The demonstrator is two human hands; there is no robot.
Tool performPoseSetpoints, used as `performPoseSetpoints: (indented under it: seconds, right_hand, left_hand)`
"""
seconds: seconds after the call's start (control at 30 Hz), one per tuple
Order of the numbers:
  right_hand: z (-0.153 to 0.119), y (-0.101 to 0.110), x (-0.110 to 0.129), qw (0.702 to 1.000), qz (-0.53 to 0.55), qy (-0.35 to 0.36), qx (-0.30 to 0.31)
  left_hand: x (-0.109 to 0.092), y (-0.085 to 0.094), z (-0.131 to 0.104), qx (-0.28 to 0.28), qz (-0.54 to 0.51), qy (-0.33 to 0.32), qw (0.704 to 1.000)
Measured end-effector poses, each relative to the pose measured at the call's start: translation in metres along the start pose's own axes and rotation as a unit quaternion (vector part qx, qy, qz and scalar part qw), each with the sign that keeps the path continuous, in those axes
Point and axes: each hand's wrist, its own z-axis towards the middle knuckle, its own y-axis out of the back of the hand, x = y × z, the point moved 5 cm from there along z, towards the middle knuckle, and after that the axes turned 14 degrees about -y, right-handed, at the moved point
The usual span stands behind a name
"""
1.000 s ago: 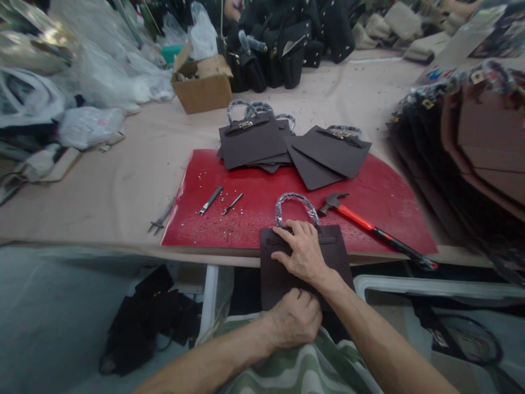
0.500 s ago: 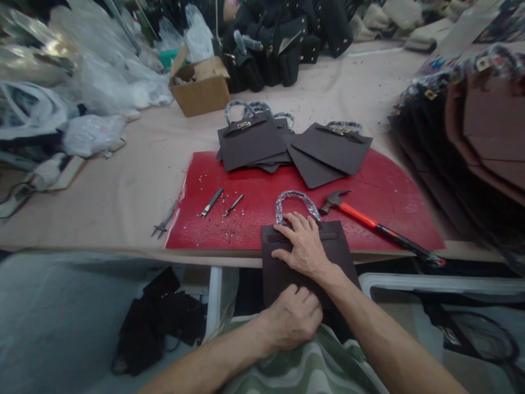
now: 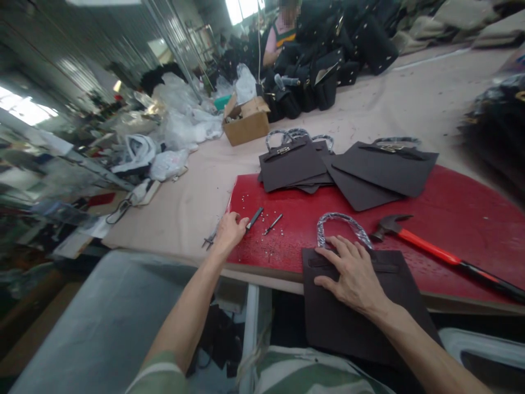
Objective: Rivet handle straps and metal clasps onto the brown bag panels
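Observation:
My right hand (image 3: 355, 271) lies with fingers spread on a dark brown bag panel (image 3: 328, 323), which hangs over the table's front edge. A plastic-wrapped handle (image 3: 342, 217) arches from the panel's top. At the left edge of the red mat (image 3: 295, 224), my left hand (image 3: 232, 232) has its fingers curled down. Its fingertips are beside a flat metal punch (image 3: 255, 218); I cannot tell what they grip. A pronged tool (image 3: 208, 239) shows partly from beneath this hand. A thin punch (image 3: 273, 224) lies to the right among tiny scattered metal bits.
A claw hammer (image 3: 430, 246) with a red and black handle lies right of the panel. Behind it are stacked bag panels (image 3: 293, 164) with wrapped handles. Further back stand a cardboard box (image 3: 246, 128) and black bags (image 3: 324, 71). Another person (image 3: 275, 46) is beyond them.
My left hand has left the panel's lower part and moved out to the tools on the left. My right hand stays on the panel. The view has turned left.

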Motion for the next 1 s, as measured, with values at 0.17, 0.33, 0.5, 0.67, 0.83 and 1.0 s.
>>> performPoseSetpoints:
  seconds: [0.17, 0.33, 0.5, 0.67, 0.83, 1.0]
  right_hand:
    - [0.000, 0.005, 0.004, 0.999, -0.003, -0.020, 0.030]
    - [0.000, 0.007, 0.006, 0.998, 0.002, -0.033, 0.061]
    - [-0.001, 0.002, 0.001, 1.000, -0.004, -0.009, 0.014]
    - [0.003, -0.010, -0.005, 0.999, -0.001, 0.020, -0.027]
    - [0.002, -0.010, -0.005, 0.999, -0.006, 0.024, -0.037]
    - [0.000, -0.001, 0.002, 1.000, -0.010, 0.001, 0.007]
  left_hand:
    - [-0.004, -0.018, 0.038, 0.147, -0.026, -0.017, 0.989]
    - [-0.005, -0.028, 0.050, 0.201, -0.041, -0.012, 0.979]
    - [0.030, 0.000, 0.047, 0.119, -0.007, 0.008, 0.993]
    - [0.084, 0.033, 0.038, 0.073, 0.062, 0.087, 0.992]
    - [0.104, 0.032, 0.020, 0.133, 0.048, 0.118, 0.983]
    - [0.109, 0.013, 0.014, 0.193, 0.027, 0.122, 0.973]
